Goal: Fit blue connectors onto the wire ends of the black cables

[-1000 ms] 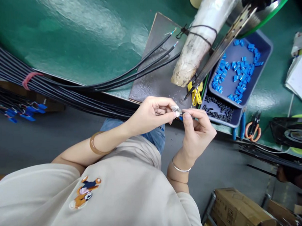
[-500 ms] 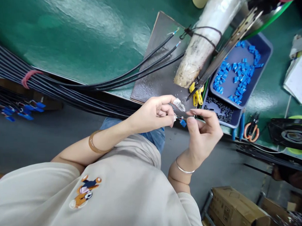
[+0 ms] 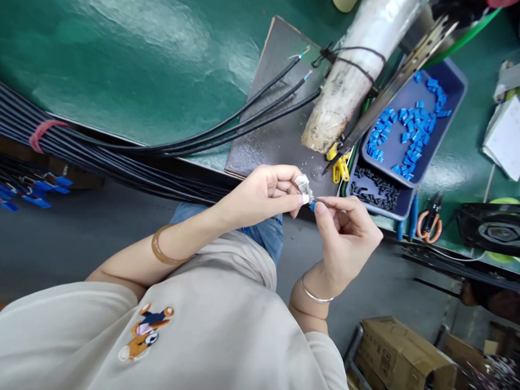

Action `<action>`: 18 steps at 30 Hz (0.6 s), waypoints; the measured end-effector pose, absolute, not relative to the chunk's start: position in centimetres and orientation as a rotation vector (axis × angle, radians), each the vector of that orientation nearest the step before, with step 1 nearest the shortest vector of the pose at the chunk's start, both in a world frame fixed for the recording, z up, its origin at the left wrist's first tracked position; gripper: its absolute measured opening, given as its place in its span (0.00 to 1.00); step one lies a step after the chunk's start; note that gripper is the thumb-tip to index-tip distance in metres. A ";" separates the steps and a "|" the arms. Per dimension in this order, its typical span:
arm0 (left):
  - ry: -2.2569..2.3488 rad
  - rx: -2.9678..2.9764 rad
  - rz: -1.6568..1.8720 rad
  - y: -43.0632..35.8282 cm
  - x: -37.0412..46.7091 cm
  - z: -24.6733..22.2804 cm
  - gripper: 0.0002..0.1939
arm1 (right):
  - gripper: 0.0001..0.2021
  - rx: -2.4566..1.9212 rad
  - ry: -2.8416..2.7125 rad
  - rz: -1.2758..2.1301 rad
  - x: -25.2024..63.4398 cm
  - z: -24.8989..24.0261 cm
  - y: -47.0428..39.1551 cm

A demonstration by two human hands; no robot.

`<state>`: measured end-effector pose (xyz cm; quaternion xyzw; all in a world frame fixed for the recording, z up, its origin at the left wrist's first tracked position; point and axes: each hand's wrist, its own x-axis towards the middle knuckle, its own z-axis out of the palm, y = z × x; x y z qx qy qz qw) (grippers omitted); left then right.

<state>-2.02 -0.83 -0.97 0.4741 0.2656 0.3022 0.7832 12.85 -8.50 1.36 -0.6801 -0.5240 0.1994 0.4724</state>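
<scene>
My left hand (image 3: 273,192) is closed, thumb against fingers, on a cable end; white wrapping covers its fingertips. A small blue connector (image 3: 312,206) sits at that cable end, between my two hands. My right hand (image 3: 347,230) pinches at the connector with thumb and index finger, and the connector is partly hidden by the fingertips. Black cables (image 3: 158,150) run from the left along the table's front edge, tied by a red band (image 3: 42,132). Three cable ends lie on a dark board (image 3: 262,143).
A blue-grey bin (image 3: 448,82) holds blue connectors, beside a bin (image 3: 403,210) of small black parts. A wrapped tube (image 3: 351,78) and a metal bar slant over the board. Yellow clippers (image 3: 341,167), orange-handled pliers (image 3: 431,225) and a cardboard box (image 3: 403,351) are at the right.
My right hand has moved left to the connector, and its fingertips now meet it. The white wrapping on my left fingertips has folded down towards the connector.
</scene>
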 end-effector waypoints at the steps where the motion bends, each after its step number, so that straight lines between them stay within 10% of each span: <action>1: 0.572 1.034 0.657 -0.9 -2.0 -1.0 0.04 | 0.02 -1.669 -1.287 0.518 12.8 1.4 -8.4; 18: 0.593 1.048 0.643 -0.9 -2.2 -1.0 0.04 | 0.03 -1.665 -1.241 0.607 12.8 1.0 -8.0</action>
